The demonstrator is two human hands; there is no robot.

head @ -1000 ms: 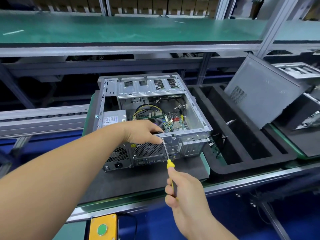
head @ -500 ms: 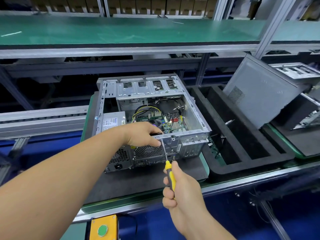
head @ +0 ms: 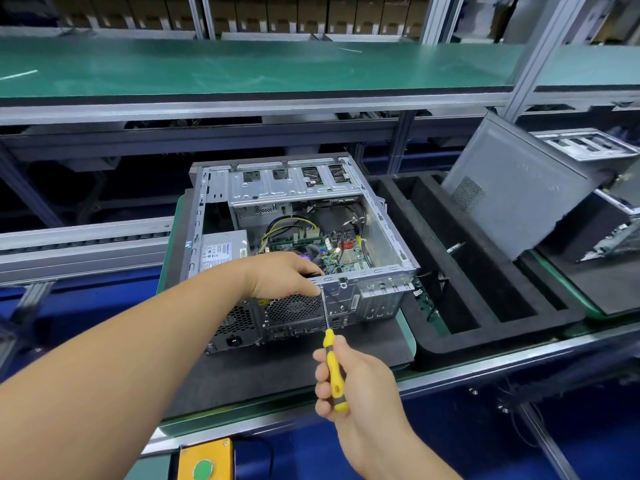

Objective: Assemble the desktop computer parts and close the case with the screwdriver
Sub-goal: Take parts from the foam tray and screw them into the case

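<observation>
An open grey computer case (head: 381,233) lies on its side on a dark mat, its rear panel toward me, motherboard and cables showing inside. My left hand (head: 284,277) rests over the rear top edge above the fan grille, fingertips pinching at the spot where the screwdriver tip meets the panel. My right hand (head: 353,386) grips the yellow handle of the screwdriver (head: 334,365), whose shaft rises to that edge. The grey side panel (head: 512,199) leans upright to the right.
A black foam tray (head: 485,306) with long slots sits right of the case, loose cables in it. Another case and tray lie at the far right. A green shelf (head: 242,67) runs overhead. A yellow box with a green button (head: 202,460) sits at the bench's front edge.
My right hand has shifted its grip down the yellow handle, showing more of it. The screwdriver tip stays at the rear edge; my left hand has hardly moved.
</observation>
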